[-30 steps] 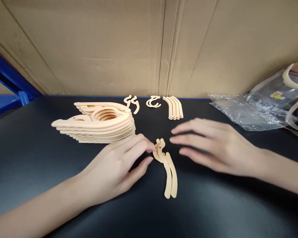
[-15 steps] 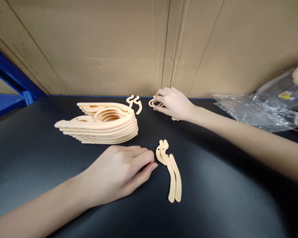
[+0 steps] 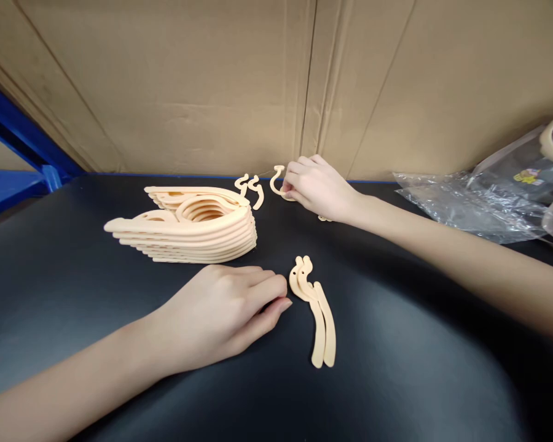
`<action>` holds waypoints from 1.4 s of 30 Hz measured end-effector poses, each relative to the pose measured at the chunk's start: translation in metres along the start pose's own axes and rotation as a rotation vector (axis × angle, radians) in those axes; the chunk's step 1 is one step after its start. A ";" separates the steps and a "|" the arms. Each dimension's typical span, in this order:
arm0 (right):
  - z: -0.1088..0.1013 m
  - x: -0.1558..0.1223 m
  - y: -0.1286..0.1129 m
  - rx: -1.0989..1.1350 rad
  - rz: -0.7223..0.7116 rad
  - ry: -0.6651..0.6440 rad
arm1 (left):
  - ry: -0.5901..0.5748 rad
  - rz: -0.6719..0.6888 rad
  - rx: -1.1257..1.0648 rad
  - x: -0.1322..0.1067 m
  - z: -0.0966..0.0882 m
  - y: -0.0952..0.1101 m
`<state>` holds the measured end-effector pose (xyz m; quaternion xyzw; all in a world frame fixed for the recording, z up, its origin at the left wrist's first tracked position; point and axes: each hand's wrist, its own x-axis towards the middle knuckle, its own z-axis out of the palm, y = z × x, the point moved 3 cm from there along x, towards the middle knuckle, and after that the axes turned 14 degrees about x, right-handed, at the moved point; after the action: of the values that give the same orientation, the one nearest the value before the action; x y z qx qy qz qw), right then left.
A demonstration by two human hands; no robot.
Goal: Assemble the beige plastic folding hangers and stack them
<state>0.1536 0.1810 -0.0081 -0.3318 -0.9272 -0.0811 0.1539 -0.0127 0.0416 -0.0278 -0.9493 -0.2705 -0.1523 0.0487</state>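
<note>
At the back of the table my right hand [image 3: 320, 187] pinches a cream plastic hanger hook [image 3: 275, 183], its curved end raised toward the cardboard. A bit of another cream piece [image 3: 323, 218] peeks out below that hand. In front, my left hand [image 3: 237, 307] rests on the tabletop with curled fingers; whatever may be inside them is hidden. Just right of its fingertips lie two curved hanger arms [image 3: 320, 325], side by side and overlapping. Behind my left hand stands a stack of cream folding hangers [image 3: 198, 236]. Two small curved pieces [image 3: 253, 190] lie between the stack and my right hand.
The black tabletop [image 3: 424, 368] runs back to a cardboard wall [image 3: 212, 86]. Clear plastic bags [image 3: 483, 202], one with a cream curved part, lie at the right. A blue metal frame [image 3: 27, 141] stands at the left edge.
The hook in my right hand has been lifted from lying flat and now tilts upward. My left hand stays almost where it was.
</note>
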 end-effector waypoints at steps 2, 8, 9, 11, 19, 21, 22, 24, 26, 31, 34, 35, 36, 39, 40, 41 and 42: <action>-0.013 -0.009 -0.004 0.011 -0.007 0.017 | -0.010 0.001 -0.003 0.000 0.000 -0.001; -0.051 -0.077 -0.030 0.124 -0.091 0.015 | -0.012 0.001 0.015 0.000 0.001 0.000; -0.053 -0.090 -0.035 0.134 -0.101 0.002 | -0.010 0.001 0.019 0.000 0.002 0.000; -0.054 -0.109 -0.043 0.153 -0.107 -0.001 | -0.002 0.002 0.028 0.000 0.003 0.000; -0.033 -0.098 -0.040 -0.002 -0.120 0.024 | 0.020 0.008 0.050 0.000 0.003 -0.002; -0.026 -0.085 -0.034 -0.056 -0.109 0.012 | 0.019 0.011 0.049 0.001 0.002 -0.003; -0.023 -0.079 -0.031 -0.067 -0.098 0.000 | 0.015 0.013 0.048 0.001 0.002 -0.003; -0.017 -0.069 -0.025 -0.075 -0.073 -0.009 | 0.003 0.015 0.046 0.001 0.002 -0.003; -0.014 -0.062 -0.022 -0.076 -0.067 -0.011 | -0.008 0.016 0.042 0.000 0.002 -0.003; -0.018 -0.064 -0.028 -0.030 -0.077 0.010 | -0.007 0.011 0.044 0.000 0.003 -0.003; -0.031 -0.085 -0.042 -0.015 -0.115 0.031 | -0.012 0.014 0.044 0.000 0.003 -0.002; -0.035 -0.095 -0.047 -0.023 -0.124 0.035 | -0.011 0.017 0.042 0.000 0.003 -0.002; -0.039 -0.105 -0.052 -0.030 -0.127 0.017 | -0.008 0.020 0.039 0.000 0.003 -0.002; -0.048 -0.137 -0.066 -0.024 -0.111 0.006 | -0.002 0.023 0.038 0.001 0.003 -0.002; -0.049 -0.147 -0.071 -0.003 -0.103 0.004 | -0.002 0.024 0.037 0.000 0.003 -0.002; -0.050 -0.155 -0.075 0.024 -0.099 0.008 | 0.001 0.025 0.037 0.000 0.003 -0.002; -0.050 -0.162 -0.078 0.044 -0.091 0.009 | 0.004 0.027 0.037 0.000 0.003 -0.002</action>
<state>0.2335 0.0126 -0.0194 -0.2853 -0.9422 -0.0693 0.1615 -0.0128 0.0439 -0.0303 -0.9516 -0.2603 -0.1485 0.0690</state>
